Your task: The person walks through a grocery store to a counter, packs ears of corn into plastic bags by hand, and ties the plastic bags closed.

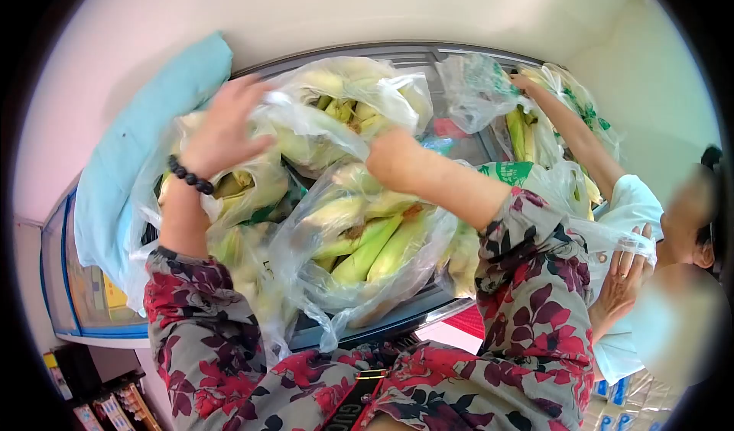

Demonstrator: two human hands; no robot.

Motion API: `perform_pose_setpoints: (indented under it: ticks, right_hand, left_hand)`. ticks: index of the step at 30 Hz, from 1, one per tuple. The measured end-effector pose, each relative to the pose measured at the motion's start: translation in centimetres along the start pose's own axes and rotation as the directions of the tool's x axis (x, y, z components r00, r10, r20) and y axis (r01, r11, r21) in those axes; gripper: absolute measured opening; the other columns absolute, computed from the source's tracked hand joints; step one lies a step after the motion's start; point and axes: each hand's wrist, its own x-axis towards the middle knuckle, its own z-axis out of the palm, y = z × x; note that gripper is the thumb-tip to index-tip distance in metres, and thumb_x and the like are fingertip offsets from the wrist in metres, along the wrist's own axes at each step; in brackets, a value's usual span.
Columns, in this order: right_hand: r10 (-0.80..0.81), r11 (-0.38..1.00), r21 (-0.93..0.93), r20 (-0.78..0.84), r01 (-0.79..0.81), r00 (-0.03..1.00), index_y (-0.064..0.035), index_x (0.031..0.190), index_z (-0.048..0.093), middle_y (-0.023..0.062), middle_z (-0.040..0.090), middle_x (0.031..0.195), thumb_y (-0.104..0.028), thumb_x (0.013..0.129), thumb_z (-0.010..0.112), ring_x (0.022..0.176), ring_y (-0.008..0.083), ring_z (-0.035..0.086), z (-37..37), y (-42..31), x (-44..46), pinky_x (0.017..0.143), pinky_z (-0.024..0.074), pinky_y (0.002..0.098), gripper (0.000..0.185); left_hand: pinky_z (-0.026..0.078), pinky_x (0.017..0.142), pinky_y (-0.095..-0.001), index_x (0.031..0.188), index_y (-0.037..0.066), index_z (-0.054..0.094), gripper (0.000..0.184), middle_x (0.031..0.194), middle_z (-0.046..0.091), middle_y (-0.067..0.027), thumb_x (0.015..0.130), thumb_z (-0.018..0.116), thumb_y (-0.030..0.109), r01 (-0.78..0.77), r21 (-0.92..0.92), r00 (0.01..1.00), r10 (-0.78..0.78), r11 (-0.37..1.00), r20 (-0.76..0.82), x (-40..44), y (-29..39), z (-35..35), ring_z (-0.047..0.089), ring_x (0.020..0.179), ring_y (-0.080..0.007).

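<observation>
My left hand (pixel 229 129), with a dark bead bracelet on the wrist, is raised over the left side of the bags, fingers spread and slightly blurred. My right hand (pixel 391 160) is closed on the twisted edge of a clear plastic bag (pixel 317 125); its fingertips are hidden. Just below, an open plastic bag (pixel 298 293) holds several ears of corn (pixel 359 251) in pale green husks. Behind my hands is another bag of corn (pixel 367 76). More bagged corn (pixel 241 190) lies beneath my left hand.
At the right, another person (pixel 631 198) reaches into bagged corn (pixel 522 137) with one hand and has plastic around the other. A light blue rolled cloth (pixel 145 148) lies along the left. The bags rest on a dark metal surface (pixel 451 259) against a wall.
</observation>
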Motion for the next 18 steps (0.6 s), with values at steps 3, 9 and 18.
perform_pose_setpoints:
  ticks: [3,9,18]
  right_hand:
    - [-0.314,0.937,-0.270,-0.375,0.221,0.872,-0.0085,0.079,0.070,0.0082,0.062,0.083,-0.015,0.070,0.057,0.080,0.0252,0.061,-1.3,-1.9,-0.5,0.075,0.0458,0.0391,0.017]
    - [0.055,0.775,0.627,-0.196,0.082,0.979,-0.0072,0.075,0.068,0.0130,0.064,0.096,-0.023,0.072,0.057,0.086,0.0304,0.062,-1.0,1.6,4.3,0.072,0.0484,0.0431,0.020]
    - [0.342,0.873,0.404,-0.110,-0.272,0.933,-0.0054,0.088,0.067,0.0149,0.066,0.088,-0.024,0.082,0.048,0.088,0.0321,0.063,-2.9,6.2,5.4,0.074,0.0499,0.0407,0.026]
  left_hand:
    - [0.034,0.101,-0.0418,0.112,0.010,0.056,0.034,0.112,0.056,-0.0116,0.078,0.058,0.010,-0.275,-0.199,0.952,0.295,0.940,0.078,3.0,4.6,3.0,0.050,0.108,-0.0319]
    - [0.047,0.068,-0.0442,0.086,0.009,0.062,0.022,0.073,0.063,-0.0144,0.083,0.054,0.030,0.049,0.026,0.855,-0.055,0.998,0.515,0.8,2.1,6.2,0.061,0.072,-0.0333]
    - [0.045,0.064,-0.0431,0.081,0.008,0.059,0.016,0.076,0.058,-0.0118,0.080,0.061,0.024,0.001,-0.319,0.854,0.165,0.948,0.494,-2.1,2.3,6.4,0.058,0.073,-0.0330]
